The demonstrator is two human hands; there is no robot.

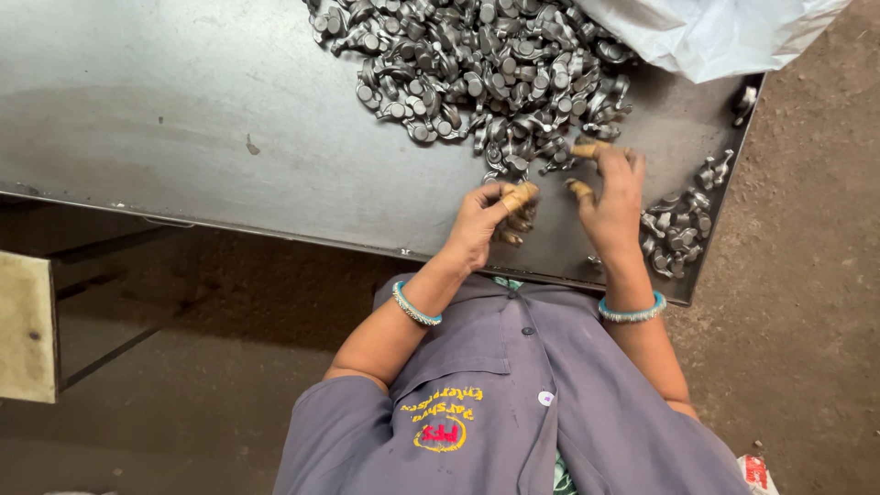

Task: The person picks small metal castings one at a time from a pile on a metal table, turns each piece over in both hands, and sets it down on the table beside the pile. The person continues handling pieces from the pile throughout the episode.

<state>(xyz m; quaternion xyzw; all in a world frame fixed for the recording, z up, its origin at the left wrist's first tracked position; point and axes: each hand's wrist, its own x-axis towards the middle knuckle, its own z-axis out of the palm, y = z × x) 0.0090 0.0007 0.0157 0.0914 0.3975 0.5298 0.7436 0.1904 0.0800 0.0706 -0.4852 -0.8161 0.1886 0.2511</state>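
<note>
A big heap of small grey metal parts [477, 69] lies on a dark steel table [202, 128]. My left hand [486, 220], with tan finger covers, is curled around something small near the table's front edge; what it holds is hidden by the fingers. My right hand [612, 197], also with tan fingertip covers, reaches palm down to the near edge of the heap, fingertips touching loose parts there. A smaller group of the same metal parts [680, 229] lies just right of my right hand, by the table's right edge.
A white plastic bag [715, 32] rests at the table's far right corner. Bare earth floor [807, 275] runs along the right. A pale wooden block [26, 330] stands low at the left. I wear a grey-purple shirt and bangles on both wrists.
</note>
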